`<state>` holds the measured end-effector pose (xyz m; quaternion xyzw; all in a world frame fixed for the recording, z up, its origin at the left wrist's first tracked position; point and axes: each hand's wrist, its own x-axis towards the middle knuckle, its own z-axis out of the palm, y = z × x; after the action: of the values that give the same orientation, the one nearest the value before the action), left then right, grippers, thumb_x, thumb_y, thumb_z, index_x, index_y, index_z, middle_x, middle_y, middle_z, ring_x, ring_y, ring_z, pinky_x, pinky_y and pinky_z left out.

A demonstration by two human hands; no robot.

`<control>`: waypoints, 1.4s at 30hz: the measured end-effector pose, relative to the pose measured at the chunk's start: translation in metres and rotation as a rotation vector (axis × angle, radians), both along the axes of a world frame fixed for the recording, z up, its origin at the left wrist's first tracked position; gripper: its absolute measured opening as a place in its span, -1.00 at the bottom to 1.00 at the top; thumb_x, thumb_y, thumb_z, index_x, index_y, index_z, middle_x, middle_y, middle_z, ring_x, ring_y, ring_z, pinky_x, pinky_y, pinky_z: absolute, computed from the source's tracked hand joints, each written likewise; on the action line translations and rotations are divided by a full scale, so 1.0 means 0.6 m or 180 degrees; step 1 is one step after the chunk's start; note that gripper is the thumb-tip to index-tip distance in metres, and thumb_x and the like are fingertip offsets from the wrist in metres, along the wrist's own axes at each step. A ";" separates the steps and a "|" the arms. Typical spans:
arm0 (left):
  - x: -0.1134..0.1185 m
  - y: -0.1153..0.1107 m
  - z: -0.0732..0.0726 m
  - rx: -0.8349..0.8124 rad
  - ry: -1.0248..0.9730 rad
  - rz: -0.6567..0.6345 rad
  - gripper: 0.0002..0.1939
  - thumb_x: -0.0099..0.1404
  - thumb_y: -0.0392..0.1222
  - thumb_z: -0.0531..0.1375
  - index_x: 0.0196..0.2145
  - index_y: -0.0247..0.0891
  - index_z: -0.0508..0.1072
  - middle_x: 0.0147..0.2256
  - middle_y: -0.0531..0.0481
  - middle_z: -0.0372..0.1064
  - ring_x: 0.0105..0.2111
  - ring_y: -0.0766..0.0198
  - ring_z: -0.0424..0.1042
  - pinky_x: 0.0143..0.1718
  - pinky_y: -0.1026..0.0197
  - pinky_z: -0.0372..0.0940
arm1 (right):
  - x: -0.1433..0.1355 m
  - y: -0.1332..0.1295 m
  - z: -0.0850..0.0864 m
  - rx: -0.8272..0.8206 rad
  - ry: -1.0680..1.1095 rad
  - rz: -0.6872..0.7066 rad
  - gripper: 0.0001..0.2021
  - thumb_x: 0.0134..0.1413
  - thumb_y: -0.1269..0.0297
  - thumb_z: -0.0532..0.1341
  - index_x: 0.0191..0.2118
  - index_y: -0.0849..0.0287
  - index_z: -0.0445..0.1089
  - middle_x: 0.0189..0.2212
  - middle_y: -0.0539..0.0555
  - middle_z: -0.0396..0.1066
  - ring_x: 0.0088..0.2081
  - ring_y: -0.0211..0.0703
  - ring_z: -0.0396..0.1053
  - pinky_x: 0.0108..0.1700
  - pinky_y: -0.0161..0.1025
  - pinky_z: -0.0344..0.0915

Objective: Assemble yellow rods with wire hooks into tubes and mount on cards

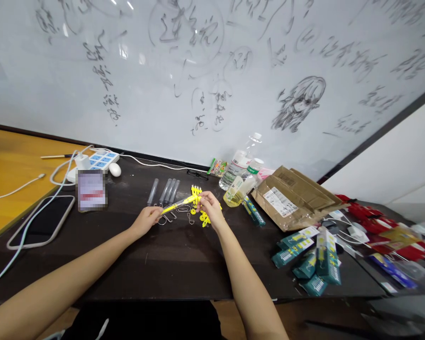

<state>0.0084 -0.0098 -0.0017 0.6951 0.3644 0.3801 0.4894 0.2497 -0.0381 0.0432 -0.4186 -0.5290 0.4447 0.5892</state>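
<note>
A slim clear tube with yellow parts [179,204] is held slantwise above the dark table. My left hand [148,222] pinches its lower left end, and the fingers of my right hand [210,208] close on its yellow upper right end. Behind my left hand lie several clear empty tubes [170,190] side by side. Small yellow plastic parts [205,218] are piled beside and partly behind my right hand. Bent metal wire hooks [191,217] lie on the table just below the held tube.
Two plastic bottles [239,184] and a cardboard box [297,193] stand to the right, with several green boxes [327,255] nearer. At left are a phone [44,222], a power strip [101,163] and a white cable [31,222]. A whiteboard [145,104] rises behind the table [170,274].
</note>
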 end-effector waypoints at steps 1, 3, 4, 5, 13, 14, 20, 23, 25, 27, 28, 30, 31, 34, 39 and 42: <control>0.000 0.001 -0.001 -0.0007 0.0004 -0.0014 -0.60 0.23 0.03 -0.03 -0.65 -0.22 0.05 -0.69 0.17 -0.09 -0.68 0.43 -0.06 -0.66 0.35 -0.11 | 0.000 0.001 0.000 0.0014 0.0019 -0.0060 -0.82 -0.04 0.19 0.21 -0.31 0.12 0.27 -0.59 -0.13 0.27 -0.58 -0.33 0.29 -0.47 -0.33 0.30; -0.001 0.002 -0.003 0.0027 0.0034 -0.0028 -0.60 0.23 0.03 -0.03 -0.65 -0.22 0.05 -0.69 0.17 -0.09 -0.67 0.43 -0.06 -0.65 0.35 -0.11 | 0.001 0.001 -0.001 0.0048 0.0042 -0.0135 -0.82 -0.04 0.19 0.21 -0.31 0.12 0.27 -0.60 -0.14 0.26 -0.59 -0.34 0.28 -0.48 -0.34 0.28; -0.001 0.003 -0.004 0.0055 0.0051 -0.0031 -0.60 0.24 0.03 -0.03 -0.65 -0.22 0.05 -0.69 0.17 -0.08 -0.67 0.43 -0.05 -0.65 0.35 -0.11 | 0.001 0.001 -0.001 0.0059 0.0035 -0.0115 -0.82 -0.04 0.19 0.21 -0.31 0.13 0.27 -0.60 -0.14 0.26 -0.60 -0.34 0.28 -0.48 -0.34 0.28; -0.001 0.003 -0.004 0.0075 0.0063 -0.0033 -0.60 0.24 0.03 -0.03 -0.65 -0.22 0.05 -0.69 0.17 -0.08 -0.67 0.43 -0.05 -0.65 0.34 -0.10 | 0.002 0.001 -0.001 0.0063 0.0023 -0.0065 -0.82 -0.04 0.20 0.21 -0.31 0.13 0.27 -0.60 -0.14 0.26 -0.59 -0.34 0.28 -0.47 -0.34 0.28; 0.002 -0.002 0.006 -0.0111 0.0070 0.0048 -0.57 0.21 0.12 -0.03 -0.65 -0.22 0.08 -0.70 0.17 -0.09 -0.68 0.43 -0.05 -0.66 0.34 -0.11 | 0.002 -0.002 0.002 0.0018 -0.0071 0.0062 -0.81 -0.05 0.18 0.24 -0.31 0.13 0.30 -0.58 -0.13 0.26 -0.59 -0.34 0.28 -0.45 -0.32 0.30; 0.002 -0.004 0.009 -0.0129 0.0078 0.0060 -0.55 0.20 0.14 -0.03 -0.66 -0.21 0.07 -0.70 0.17 -0.09 -0.69 0.43 -0.06 -0.66 0.33 -0.11 | 0.002 -0.002 0.002 0.0022 -0.0075 0.0066 -0.81 -0.05 0.18 0.24 -0.30 0.13 0.31 -0.58 -0.13 0.26 -0.58 -0.34 0.28 -0.45 -0.32 0.30; -0.002 -0.007 0.017 -0.0084 0.0124 0.0133 -0.49 0.22 0.20 -0.14 -0.69 -0.20 0.02 -0.73 0.16 -0.12 -0.71 0.42 -0.10 -0.66 0.30 -0.16 | 0.003 -0.003 0.003 -0.0023 -0.0127 0.0198 -0.79 -0.06 0.17 0.26 -0.30 0.14 0.32 -0.56 -0.11 0.29 -0.57 -0.34 0.30 -0.43 -0.32 0.32; -0.003 -0.005 0.014 -0.0050 0.0118 0.0136 -0.50 0.23 0.20 -0.16 -0.68 -0.20 0.02 -0.72 0.16 -0.12 -0.70 0.41 -0.09 -0.65 0.30 -0.15 | 0.004 -0.003 0.004 -0.0079 -0.0156 0.0211 -0.75 -0.07 0.12 0.27 -0.33 0.16 0.31 -0.57 -0.11 0.30 -0.58 -0.35 0.30 -0.44 -0.32 0.34; -0.003 -0.004 0.010 -0.0040 0.0102 0.0132 -0.49 0.24 0.20 -0.16 -0.68 -0.20 0.02 -0.72 0.16 -0.12 -0.70 0.41 -0.09 -0.65 0.30 -0.15 | 0.005 -0.002 0.001 -0.0124 -0.0200 0.0191 -0.74 -0.06 0.08 0.26 -0.38 0.16 0.26 -0.61 -0.12 0.28 -0.62 -0.36 0.28 -0.49 -0.35 0.31; -0.002 -0.003 0.007 -0.0054 0.0085 0.0125 -0.49 0.24 0.21 -0.16 -0.68 -0.20 0.02 -0.72 0.16 -0.13 -0.70 0.41 -0.10 -0.65 0.30 -0.15 | 0.006 0.000 -0.003 -0.0190 -0.0260 0.0169 -0.70 -0.03 0.04 0.23 -0.44 0.15 0.20 -0.65 -0.14 0.26 -0.66 -0.38 0.25 -0.57 -0.39 0.27; -0.002 -0.002 0.005 -0.0073 0.0085 0.0129 -0.49 0.24 0.21 -0.16 -0.68 -0.20 0.02 -0.73 0.16 -0.13 -0.70 0.41 -0.10 -0.65 0.30 -0.16 | 0.006 0.001 -0.005 -0.0229 -0.0295 0.0168 -0.68 -0.02 0.02 0.21 -0.47 0.15 0.17 -0.67 -0.14 0.25 -0.68 -0.38 0.24 -0.60 -0.41 0.24; -0.001 -0.001 0.001 -0.0123 0.0095 0.0145 -0.49 0.24 0.20 -0.14 -0.68 -0.20 0.02 -0.73 0.16 -0.12 -0.70 0.41 -0.09 -0.64 0.30 -0.15 | 0.006 0.003 -0.010 -0.0304 -0.0342 0.0167 -0.65 0.00 -0.03 0.18 -0.49 0.14 0.13 -0.70 -0.15 0.22 -0.72 -0.40 0.19 -0.66 -0.43 0.21; -0.001 0.000 -0.001 -0.0140 0.0101 0.0148 -0.49 0.24 0.20 -0.14 -0.68 -0.20 0.03 -0.73 0.16 -0.12 -0.70 0.41 -0.09 -0.64 0.30 -0.14 | 0.006 0.004 -0.011 -0.0336 -0.0337 0.0162 -0.64 0.02 -0.05 0.16 -0.49 0.14 0.13 -0.70 -0.15 0.20 -0.73 -0.40 0.17 -0.69 -0.43 0.20; -0.002 0.001 -0.003 -0.0106 0.0103 0.0135 -0.49 0.25 0.20 -0.14 -0.68 -0.21 0.03 -0.72 0.16 -0.10 -0.70 0.42 -0.08 -0.63 0.31 -0.12 | 0.006 0.003 -0.010 -0.0409 -0.0211 0.0151 -0.68 0.05 -0.06 0.10 -0.40 0.13 0.19 -0.68 -0.13 0.25 -0.73 -0.38 0.17 -0.74 -0.42 0.21; -0.003 -0.001 0.003 -0.0020 0.0096 0.0128 -0.48 0.27 0.18 -0.15 -0.69 -0.21 0.03 -0.72 0.16 -0.10 -0.70 0.41 -0.07 -0.63 0.30 -0.12 | 0.005 -0.003 -0.001 -0.0475 0.0062 0.0469 -0.78 -0.01 0.12 0.16 -0.27 0.09 0.18 -0.59 -0.12 0.33 -0.66 -0.33 0.27 -0.69 -0.35 0.33; -0.001 -0.005 0.009 -0.0005 0.0094 0.0133 -0.48 0.26 0.19 -0.16 -0.69 -0.21 0.02 -0.73 0.16 -0.11 -0.70 0.41 -0.07 -0.62 0.30 -0.11 | 0.001 -0.003 -0.001 -0.0457 0.0143 0.0435 -0.75 -0.02 0.10 0.20 -0.35 0.10 0.14 -0.59 -0.11 0.35 -0.65 -0.33 0.31 -0.65 -0.32 0.39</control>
<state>0.0076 -0.0125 0.0037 0.6925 0.3864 0.3796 0.4765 0.2501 -0.0401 0.0424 -0.4126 -0.5098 0.5298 0.5377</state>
